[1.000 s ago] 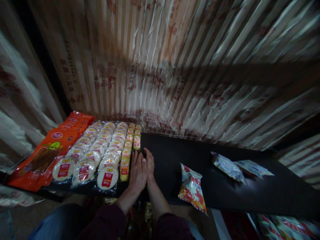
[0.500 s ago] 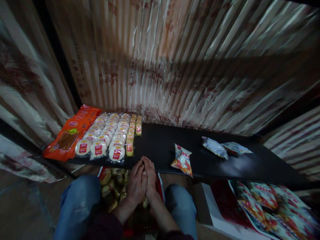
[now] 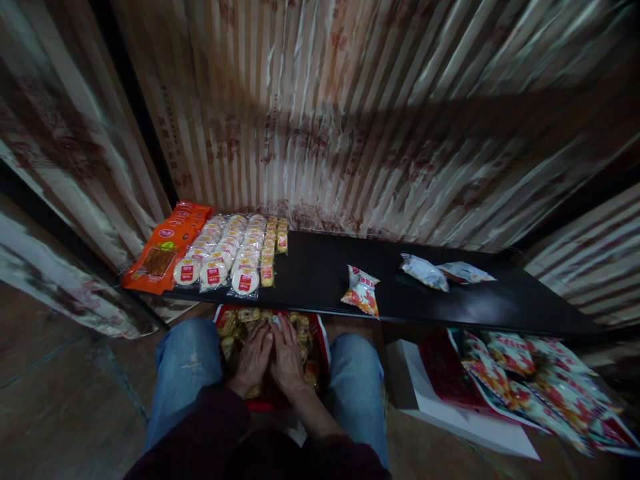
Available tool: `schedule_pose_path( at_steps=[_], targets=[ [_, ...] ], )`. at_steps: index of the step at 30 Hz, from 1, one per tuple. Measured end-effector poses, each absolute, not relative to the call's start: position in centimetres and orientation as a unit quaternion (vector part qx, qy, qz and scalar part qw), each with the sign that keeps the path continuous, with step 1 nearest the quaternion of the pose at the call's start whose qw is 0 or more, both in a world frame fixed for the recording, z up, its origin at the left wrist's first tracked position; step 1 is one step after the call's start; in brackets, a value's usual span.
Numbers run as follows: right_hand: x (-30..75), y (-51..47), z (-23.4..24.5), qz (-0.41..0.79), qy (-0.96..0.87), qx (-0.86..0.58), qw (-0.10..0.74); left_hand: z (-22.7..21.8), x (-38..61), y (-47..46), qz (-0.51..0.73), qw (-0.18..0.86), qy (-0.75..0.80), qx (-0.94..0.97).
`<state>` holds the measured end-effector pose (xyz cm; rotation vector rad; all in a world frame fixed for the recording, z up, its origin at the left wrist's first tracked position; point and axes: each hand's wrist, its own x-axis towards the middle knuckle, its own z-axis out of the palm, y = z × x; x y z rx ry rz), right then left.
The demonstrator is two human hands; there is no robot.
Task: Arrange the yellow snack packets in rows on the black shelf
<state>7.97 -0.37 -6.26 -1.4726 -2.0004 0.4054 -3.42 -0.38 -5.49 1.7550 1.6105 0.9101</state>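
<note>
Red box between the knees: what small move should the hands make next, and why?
Probably gather a few yellow packs and lift them: the left hand and right hand are both down over the packs in the red box, and the rightmost yellow column on the black shelf is shorter than its neighbour, with bare shelf in front.

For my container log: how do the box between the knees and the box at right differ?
The knee box holds small yellowish packets; the right box holds larger white-and-orange bags. The left hand and right hand are at the knee box; neither touches the right box. Both boxes show red.
</note>
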Motion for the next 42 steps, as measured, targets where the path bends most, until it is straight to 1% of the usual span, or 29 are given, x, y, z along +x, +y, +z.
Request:
schedule_pose_path(
  at_steps=[3,5,8,15,18,21,26,29,33,35,37,40,42],
  targets=[
    [6.8,-0.6,-7.0,0.186,-0.758,-0.556,0.288,-5.9,-5.2,1.3,0.294,0.207,0.718,0.596],
    [6.2,-0.1,-7.5,0.196,-0.749,-0.569,0.278,-6.1,-6.3,2.4,0.252,0.152,0.75,0.592],
    [5.6,1.1,-8.1,0.206,-0.733,-0.587,0.275,-6.7,-7.4,3.5,0.203,0.136,0.779,0.577],
    [5.3,2.1,-10.4,0.227,-0.676,-0.639,0.287,-7.6,-7.7,4.3,0.151,0.176,0.819,0.525],
    [5.8,1.5,-12.1,0.226,-0.651,-0.659,0.3,-7.2,-7.9,4.7,0.153,0.188,0.815,0.526],
    [6.4,1.3,-12.9,0.23,-0.634,-0.671,0.307,-6.9,-8.3,5.2,0.163,0.222,0.792,0.545],
    [7.5,1.6,-11.9,0.264,-0.632,-0.671,0.285,-7.1,-8.8,5.5,0.166,0.285,0.774,0.54],
    [8.1,1.1,-10.9,0.269,-0.633,-0.665,0.292,-7.1,-9.0,5.3,0.179,0.308,0.779,0.516],
    [9.1,0.1,-9.9,0.24,-0.625,-0.676,0.307,-7.1,-9.5,5.1,0.198,0.326,0.795,0.472],
    [9.7,-0.1,-9.4,0.2,-0.604,-0.712,0.297,-7.3,-9.7,5.1,0.205,0.347,0.796,0.451],
    [10.4,-0.2,-9.0,0.183,-0.575,-0.752,0.267,-7.6,-9.7,5.2,0.215,0.371,0.793,0.433],
    [11.1,-0.2,-8.7,0.202,-0.548,-0.785,0.208,-8.0,-9.5,5.2,0.236,0.402,0.779,0.42],
    [11.1,-0.1,-8.8,0.222,-0.547,-0.784,0.193,-8.2,-9.1,5.0,0.251,0.419,0.762,0.426]
  ],
)
